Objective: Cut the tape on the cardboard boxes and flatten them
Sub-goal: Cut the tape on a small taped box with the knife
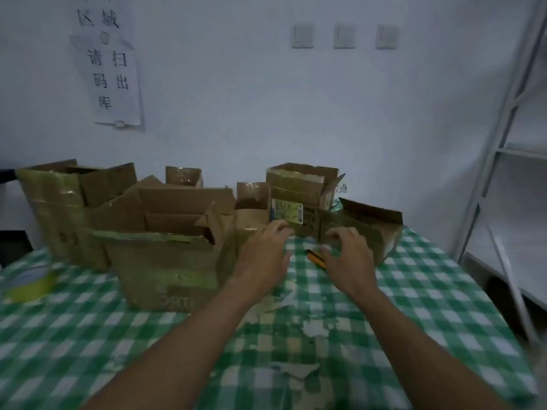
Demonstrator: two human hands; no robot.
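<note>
Beside right hand [347, 261], cutter [313, 256] partly hidden, boxes [165, 261] blurred

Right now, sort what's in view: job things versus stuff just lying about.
Job: cardboard boxes, labelled box, yellow utility knife.
Lying about: blurred blue-and-yellow object, wall notice, light switches, metal shelving, checked tablecloth.

Left hand [263, 257] and right hand [350, 260] near labelled box [309, 224], orange knife [314, 257] between them, checked tablecloth [420, 294]
</note>
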